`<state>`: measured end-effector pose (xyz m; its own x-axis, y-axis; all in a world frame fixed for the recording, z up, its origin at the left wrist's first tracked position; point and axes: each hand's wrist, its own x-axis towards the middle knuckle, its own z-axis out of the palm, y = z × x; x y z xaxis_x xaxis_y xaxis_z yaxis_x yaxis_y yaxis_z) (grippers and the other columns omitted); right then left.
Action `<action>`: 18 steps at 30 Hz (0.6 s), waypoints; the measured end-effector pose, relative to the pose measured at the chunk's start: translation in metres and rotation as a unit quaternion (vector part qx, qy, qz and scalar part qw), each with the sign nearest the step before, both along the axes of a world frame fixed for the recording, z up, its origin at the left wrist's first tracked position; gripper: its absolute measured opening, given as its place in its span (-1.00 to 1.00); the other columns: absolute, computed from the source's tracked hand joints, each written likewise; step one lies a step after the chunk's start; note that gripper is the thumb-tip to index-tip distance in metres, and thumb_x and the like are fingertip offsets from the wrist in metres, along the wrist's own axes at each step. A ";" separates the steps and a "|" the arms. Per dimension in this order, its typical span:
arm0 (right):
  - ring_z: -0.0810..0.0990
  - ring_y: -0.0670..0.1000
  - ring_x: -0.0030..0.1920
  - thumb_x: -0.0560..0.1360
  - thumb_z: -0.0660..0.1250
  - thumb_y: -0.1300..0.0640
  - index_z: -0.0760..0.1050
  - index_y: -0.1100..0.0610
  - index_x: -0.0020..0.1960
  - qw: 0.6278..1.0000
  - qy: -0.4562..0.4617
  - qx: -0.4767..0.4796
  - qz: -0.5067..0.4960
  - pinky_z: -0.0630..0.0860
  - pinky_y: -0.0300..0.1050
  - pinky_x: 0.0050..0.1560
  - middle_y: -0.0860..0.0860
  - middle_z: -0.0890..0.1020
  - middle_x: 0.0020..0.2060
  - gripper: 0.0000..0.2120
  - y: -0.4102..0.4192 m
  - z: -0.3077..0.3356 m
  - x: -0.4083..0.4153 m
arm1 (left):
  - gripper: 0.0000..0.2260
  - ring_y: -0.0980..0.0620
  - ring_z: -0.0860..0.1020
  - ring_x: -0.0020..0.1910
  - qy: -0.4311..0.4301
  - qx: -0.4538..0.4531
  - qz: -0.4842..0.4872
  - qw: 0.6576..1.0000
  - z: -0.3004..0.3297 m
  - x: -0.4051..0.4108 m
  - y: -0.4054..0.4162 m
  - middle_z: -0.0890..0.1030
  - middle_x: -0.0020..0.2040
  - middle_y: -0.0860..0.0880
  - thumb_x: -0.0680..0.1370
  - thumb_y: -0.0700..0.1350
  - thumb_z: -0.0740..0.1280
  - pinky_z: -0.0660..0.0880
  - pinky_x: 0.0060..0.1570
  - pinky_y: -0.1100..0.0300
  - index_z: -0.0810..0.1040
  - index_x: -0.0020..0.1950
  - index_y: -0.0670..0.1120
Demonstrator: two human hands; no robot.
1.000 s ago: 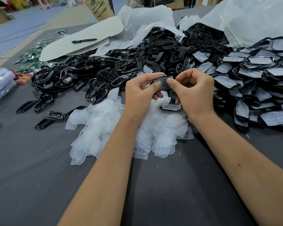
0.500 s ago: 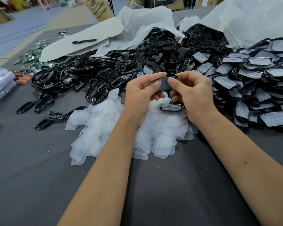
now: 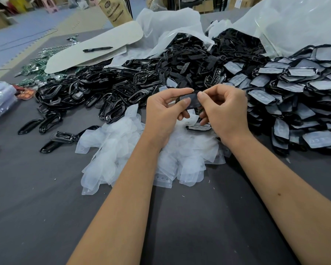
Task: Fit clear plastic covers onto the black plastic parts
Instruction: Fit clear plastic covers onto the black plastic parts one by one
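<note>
My left hand and my right hand both pinch one small black plastic part above the table's middle. A clear film seems to lie over its face, though I cannot tell how far it is seated. Under my hands lies a loose heap of clear plastic covers. A covered black part rests on that heap just below my right fingers. Bare black parts are piled behind, and covered ones are stacked at the right.
Glossy black frames spread over the grey table at the left, a few lying loose near the edge. A pen rests on a pale card sheet at the back. Big clear plastic bags rise behind the piles.
Both hands stay in place with the part. My right thumb and fingers have slid inward along its edge, closing in on the left hand.
</note>
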<state>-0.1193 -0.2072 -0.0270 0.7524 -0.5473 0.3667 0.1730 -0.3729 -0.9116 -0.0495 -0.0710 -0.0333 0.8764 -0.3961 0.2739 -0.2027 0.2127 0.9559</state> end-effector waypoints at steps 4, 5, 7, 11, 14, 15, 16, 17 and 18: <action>0.64 0.02 -0.41 0.54 0.49 0.16 0.62 0.18 -0.07 0.999 -0.004 0.022 0.050 0.58 -0.09 -0.48 0.08 0.68 -0.32 -0.90 0.000 -0.001 0.000 | -0.80 0.04 0.54 -0.42 0.000 -0.007 0.000 1.000 0.000 0.001 0.001 0.69 -0.17 -0.17 0.55 -0.42 0.39 0.43 -0.40 0.29 0.69 0.11 -0.25; 0.64 0.01 -0.40 0.53 0.51 0.17 0.61 0.19 -0.06 0.998 -0.004 0.026 0.059 0.56 -0.11 -0.48 0.08 0.69 -0.30 -0.89 0.001 -0.001 0.001 | -0.80 0.04 0.54 -0.41 0.000 -0.008 -0.003 1.000 0.000 0.001 0.001 0.70 -0.15 -0.19 0.55 -0.42 0.38 0.43 -0.39 0.29 0.69 0.11 -0.24; 0.62 -0.01 -0.41 0.52 0.52 0.21 0.60 0.19 -0.07 0.997 -0.003 0.052 0.065 0.55 -0.11 -0.46 0.08 0.70 -0.30 -0.89 0.001 -0.001 0.001 | -0.80 0.05 0.54 -0.41 -0.001 -0.012 -0.012 1.000 -0.001 0.001 0.001 0.71 -0.15 -0.18 0.55 -0.42 0.38 0.44 -0.38 0.30 0.69 0.12 -0.25; 0.63 -0.01 -0.41 0.52 0.52 0.26 0.61 0.18 -0.11 0.992 0.000 0.104 0.068 0.59 -0.12 -0.42 0.06 0.69 -0.33 -0.90 0.001 -0.001 0.002 | -0.79 0.06 0.53 -0.40 0.004 -0.014 -0.026 1.000 -0.001 0.003 0.002 0.71 -0.17 -0.10 0.55 -0.42 0.39 0.45 -0.36 0.30 0.68 0.14 -0.24; 0.64 0.01 -0.40 0.57 0.47 0.27 0.61 0.25 -0.08 0.990 -0.005 0.123 0.074 0.62 -0.10 -0.41 0.10 0.68 -0.33 -0.93 0.002 0.000 0.002 | -0.78 0.05 0.53 -0.40 0.013 -0.016 -0.028 0.999 -0.001 0.003 0.003 0.69 -0.22 -0.05 0.55 -0.42 0.39 0.44 -0.37 0.30 0.68 0.13 -0.21; 0.64 0.02 -0.41 0.59 0.44 0.27 0.62 0.26 -0.07 0.990 -0.005 0.121 0.072 0.63 -0.09 -0.41 0.12 0.67 -0.33 -0.93 0.002 0.000 0.002 | -0.78 0.05 0.53 -0.41 0.017 -0.016 -0.028 0.999 -0.001 0.003 0.003 0.68 -0.24 -0.04 0.56 -0.41 0.39 0.44 -0.37 0.30 0.69 0.13 -0.20; 0.65 0.02 -0.41 0.61 0.42 0.27 0.62 0.27 -0.06 0.990 -0.004 0.118 0.071 0.64 -0.08 -0.41 0.12 0.66 -0.34 -0.92 0.002 0.000 0.003 | -0.78 0.05 0.53 -0.41 0.022 -0.016 -0.027 0.999 -0.001 0.003 0.004 0.67 -0.25 -0.05 0.56 -0.41 0.39 0.43 -0.37 0.31 0.69 0.12 -0.19; 0.65 0.02 -0.42 0.62 0.40 0.28 0.62 0.27 -0.05 0.991 -0.002 0.113 0.070 0.64 -0.07 -0.40 0.12 0.66 -0.35 -0.91 0.002 0.001 0.003 | -0.78 0.05 0.53 -0.41 0.029 -0.018 -0.028 0.999 -0.001 0.003 0.004 0.67 -0.26 -0.06 0.55 -0.41 0.39 0.43 -0.37 0.31 0.69 0.12 -0.19; 0.65 0.02 -0.43 0.63 0.39 0.28 0.61 0.28 -0.05 0.992 -0.001 0.103 0.069 0.65 -0.06 -0.41 0.11 0.65 -0.36 -0.90 0.002 0.002 0.003 | -0.78 0.05 0.52 -0.41 0.037 -0.021 -0.030 0.999 0.000 0.003 0.005 0.66 -0.26 -0.08 0.55 -0.40 0.40 0.43 -0.37 0.31 0.69 0.12 -0.19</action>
